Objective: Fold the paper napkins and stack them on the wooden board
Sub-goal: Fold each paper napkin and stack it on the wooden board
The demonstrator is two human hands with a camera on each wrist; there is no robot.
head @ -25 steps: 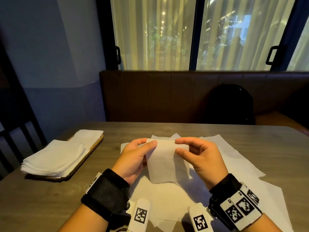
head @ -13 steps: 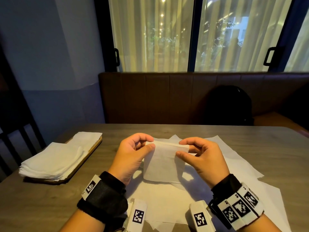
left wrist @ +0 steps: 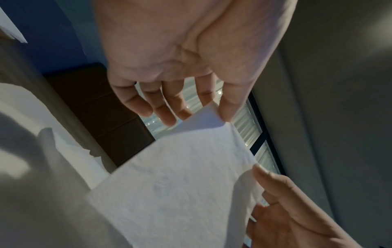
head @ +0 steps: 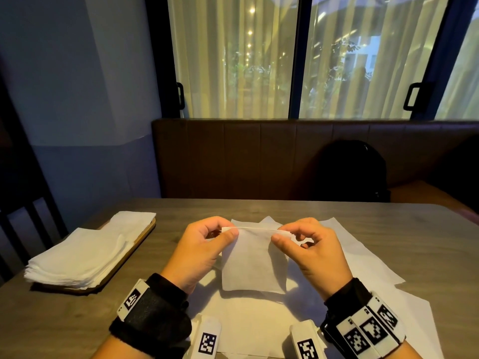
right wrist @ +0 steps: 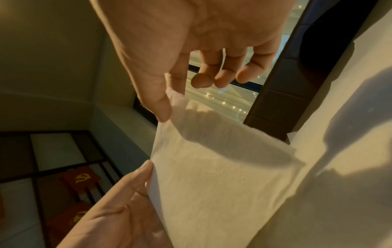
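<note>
The counter [head: 337, 216] carries everything, and the broad spread of unfolded napkins [head: 363, 260] lying loose on it in front of the person is the biggest hazard: a sleeve or wrist band dragging across could pull sheets askew or off the near edge. To the left, well apart from the hands, sits the wooden board [head: 141, 240], with a stack of folded napkins [head: 77, 257] that overhangs its near-left side; one more piece set down off-centre could, I judge, tip that overhang and slide the pile onto the counter. Between the hands hangs the folded napkin [head: 252, 265], held up above the loose sheets, its lower edge free. The left hand [head: 199, 252] pinches the top left corner between thumb and forefinger, other fingers [left wrist: 144, 104] loosely curled and holding nothing; the right hand [head: 313, 252] pinches the top right corner the same way, remaining fingers [right wrist: 220, 75] curled clear. The paper is thin and soft, so pulling the corners apart too hard could tear the top edge, and the right wrist view shows the layers gaping, so a slack pinch may let the fold open or set crooked.
</note>
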